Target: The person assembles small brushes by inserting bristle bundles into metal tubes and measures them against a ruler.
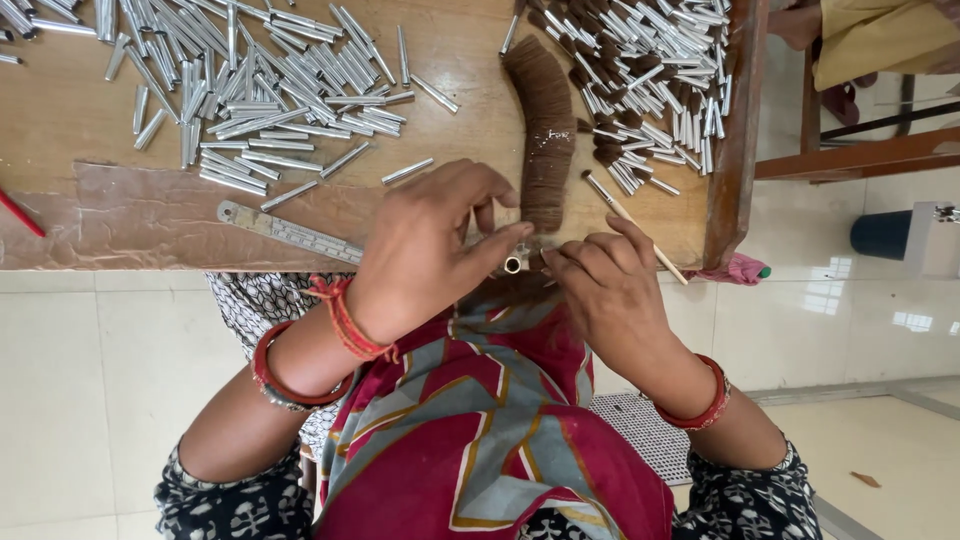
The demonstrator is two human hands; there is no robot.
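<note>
Head view: the left hand (425, 245) pinches a small silver tube (513, 263) between thumb and first finger, right at the near edge of the wooden counter (80, 120). The open end of the tube faces up at the camera. The right hand (610, 290) is just beside it, with its fingers (560, 262) closed narrow on a little tuft of brown hair (537, 262) that touches the tube. Both hands grip tight; no finger is spread wide.

The tube looks light, hard and smooth, so it may slip. It seems best held around its middle, with a firm pinch. The hair looks soft and loose. It probably bends and falls apart easily, so it likely needs a hold close to its end, with the strands kept together.

Just past the fingers lies a thick curved bundle of brown hair (545, 130). A thin brush with a pale stick (632, 218) lies just beyond the right hand. Farther out from the left fingers is a pile of empty silver tubes (260, 90), and a flat metal ruler (290, 232) lies close beside that hand. Farther out from the right fingers is a heap of tubes with hair in them (650, 80).
</note>
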